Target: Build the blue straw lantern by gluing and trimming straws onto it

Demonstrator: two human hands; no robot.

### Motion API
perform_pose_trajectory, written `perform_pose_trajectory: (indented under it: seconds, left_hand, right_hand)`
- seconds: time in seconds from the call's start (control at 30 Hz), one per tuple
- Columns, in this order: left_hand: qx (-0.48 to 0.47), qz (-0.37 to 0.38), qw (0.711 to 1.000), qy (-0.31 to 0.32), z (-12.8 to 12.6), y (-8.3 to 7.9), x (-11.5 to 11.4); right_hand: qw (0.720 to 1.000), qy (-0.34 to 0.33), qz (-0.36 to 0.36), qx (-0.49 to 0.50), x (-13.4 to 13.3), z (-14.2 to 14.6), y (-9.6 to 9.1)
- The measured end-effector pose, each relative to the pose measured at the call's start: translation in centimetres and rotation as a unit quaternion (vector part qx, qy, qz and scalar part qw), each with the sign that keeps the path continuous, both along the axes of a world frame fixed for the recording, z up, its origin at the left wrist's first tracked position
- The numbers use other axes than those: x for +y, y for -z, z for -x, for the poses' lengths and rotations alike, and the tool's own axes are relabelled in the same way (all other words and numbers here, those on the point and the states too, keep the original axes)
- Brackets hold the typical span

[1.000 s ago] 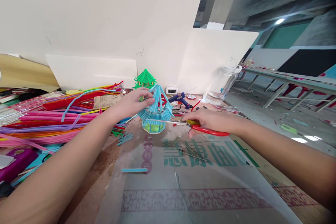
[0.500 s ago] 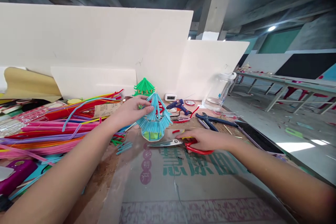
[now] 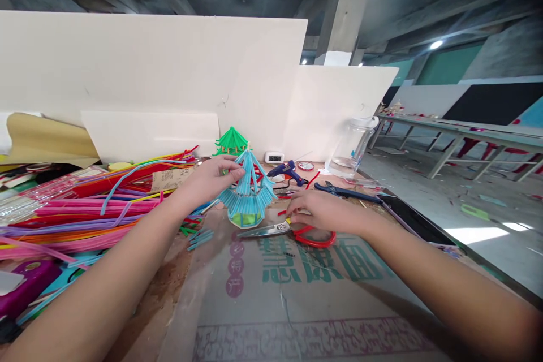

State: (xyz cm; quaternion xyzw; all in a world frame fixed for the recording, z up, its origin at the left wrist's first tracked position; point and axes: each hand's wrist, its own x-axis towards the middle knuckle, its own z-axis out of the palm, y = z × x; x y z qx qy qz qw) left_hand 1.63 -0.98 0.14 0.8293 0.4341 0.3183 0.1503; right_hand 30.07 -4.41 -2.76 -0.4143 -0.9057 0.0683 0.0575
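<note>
A small light-blue pavilion model [image 3: 248, 195], made of pipe-cleaner strips on a green base, stands upright at the middle of the worktop. My left hand [image 3: 214, 178] is closed on its upper roof, with thumb and fingers at the left side. Just in front lie red-handled scissors [image 3: 271, 230], flat on a printed plastic sheet, blades pointing left. Over their handles hovers my right hand [image 3: 316, 209], its fingers loosely curved and apart, holding nothing that I can see. Behind the blue model is a green-roofed model [image 3: 231, 140], partly hidden.
Bundles of coloured pipe cleaners [image 3: 102, 203] fill the left side. Cut blue pieces [image 3: 200, 238] lie left of the model. Behind are a glue gun [image 3: 288, 171], a small clock [image 3: 274, 157] and a clear jug [image 3: 350, 150]. Blue-handled pliers [image 3: 348, 192] and a phone [image 3: 411, 220] lie right.
My right hand has released the scissors and risen slightly above their handles. The scissors now rest on the sheet. My left hand stays on the blue model.
</note>
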Motion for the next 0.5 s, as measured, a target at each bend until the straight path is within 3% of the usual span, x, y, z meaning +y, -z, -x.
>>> perform_pose_trajectory:
  seconds: [0.17,0.27,0.37,0.5]
  left_hand:
    - [-0.001,-0.040,0.998,-0.048,-0.2,0.0,-0.4]
    - [0.025,-0.069,0.996,-0.052,-0.7,0.0,-0.9]
    - [0.039,-0.069,0.996,-0.043,-0.8,-0.1,-1.0]
    - [0.047,-0.064,0.996,-0.036,-0.5,-0.1,-0.5]
  right_hand:
    - [0.997,0.028,-0.061,0.034,0.7,2.0,-3.6]
    - [0.996,0.013,-0.059,0.065,2.0,2.4,-4.6]
    - [0.997,0.029,-0.055,0.050,3.9,1.9,-4.1]
    - [0.998,0.057,-0.025,-0.005,6.0,0.6,-1.4]
